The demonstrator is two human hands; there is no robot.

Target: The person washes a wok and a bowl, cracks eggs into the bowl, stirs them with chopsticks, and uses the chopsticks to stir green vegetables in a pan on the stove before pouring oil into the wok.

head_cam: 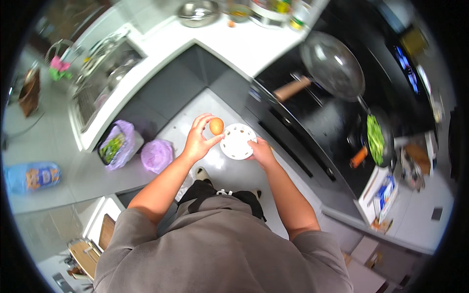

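Between the thumb and fingers of my left hand is a brown egg. My right hand grips the right rim of a small white bowl, its thumb over the edge. Small dark motifs dot the bowl's inner wall. The egg is just beyond the bowl's upper left rim, and my left thumb tip is close to that rim. Both hands are in front of my body, above the grey floor.
A wok with a wooden handle stands on the black cooktop. Beside it, a pan holds green vegetables. A metal bowl sits on the white counter. The sink is left, above purple-lined bins.
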